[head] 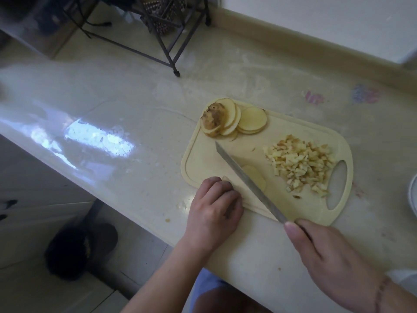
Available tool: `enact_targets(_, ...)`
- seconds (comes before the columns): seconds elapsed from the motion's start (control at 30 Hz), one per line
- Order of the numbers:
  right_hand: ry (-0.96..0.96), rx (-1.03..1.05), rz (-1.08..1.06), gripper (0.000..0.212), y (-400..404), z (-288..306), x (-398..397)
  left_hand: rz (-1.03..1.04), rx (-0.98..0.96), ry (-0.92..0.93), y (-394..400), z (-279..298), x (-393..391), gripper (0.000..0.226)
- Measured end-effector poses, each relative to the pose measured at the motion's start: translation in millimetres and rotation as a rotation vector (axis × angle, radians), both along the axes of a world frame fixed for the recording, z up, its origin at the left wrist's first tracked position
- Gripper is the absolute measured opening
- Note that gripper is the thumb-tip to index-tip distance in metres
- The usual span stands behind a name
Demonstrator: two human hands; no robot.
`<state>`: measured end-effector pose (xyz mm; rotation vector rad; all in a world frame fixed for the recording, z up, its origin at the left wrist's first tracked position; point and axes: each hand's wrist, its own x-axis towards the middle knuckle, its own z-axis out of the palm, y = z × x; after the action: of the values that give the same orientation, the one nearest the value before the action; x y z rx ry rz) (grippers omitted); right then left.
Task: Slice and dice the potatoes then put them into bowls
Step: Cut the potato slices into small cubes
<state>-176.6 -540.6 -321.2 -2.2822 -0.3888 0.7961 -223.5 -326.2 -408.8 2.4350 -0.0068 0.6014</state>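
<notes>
A glossy pale table [135, 105] is being lit by window glare, with a dark wire rack [162, 30] being seen at the 12 o'clock end and a tiled floor showing below at 7 o'clock. A cream cutting board [203, 159] is being kept on the table, a bit right of centre, its handle hole pointing to 4 o'clock.

At the board's 11 o'clock corner, a fan of round potato slices [251, 119] is being propped against the skin-on end piece [213, 118]. Over at 3 o'clock, a heap of diced potato [300, 163] is being left just beside the handle hole.

Near the board's 6 o'clock edge, a couple of flat slices [255, 176] are being cut. The knife [246, 179] is being gripped by the right hand [334, 256], fingers wrapped round the handle and thumb laid along it, the blade running up toward 11 o'clock across those slices. The slices are being pinned down by the left hand [214, 206], fingers curled over their left end, so most of that part is being hidden.

A white plate rim [413, 195] is being cropped at the 3 o'clock edge.
</notes>
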Motion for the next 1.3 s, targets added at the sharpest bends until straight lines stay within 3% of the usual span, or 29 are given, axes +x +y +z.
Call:
enact_targets(0.6, 0.020, 0.034, 0.004, 0.064, -4, 2, -12, -0.001, -0.030, 0.022, -3, -2, 2, 0.005)
enact_targets(0.8, 0.003, -0.018, -0.089, 0.066, -5, 5, -24, 0.009, -0.059, 0.008, -4, -2, 2, 0.014)
enact_targets(0.93, -0.003, -0.007, -0.010, 0.067, 1, -3, -21, 0.000, -0.071, 0.001, -3, -2, 2, 0.015)
enact_targets(1.13, -0.014, 0.031, 0.023, 0.057, 20, -9, -2, -0.003, -0.061, 0.008, -1, -4, 2, 0.005)
enact_targets(1.3, 0.004, 0.051, -0.013, 0.062, 8, -2, 2, 0.007, -0.060, -0.003, -1, -4, 1, 0.004)
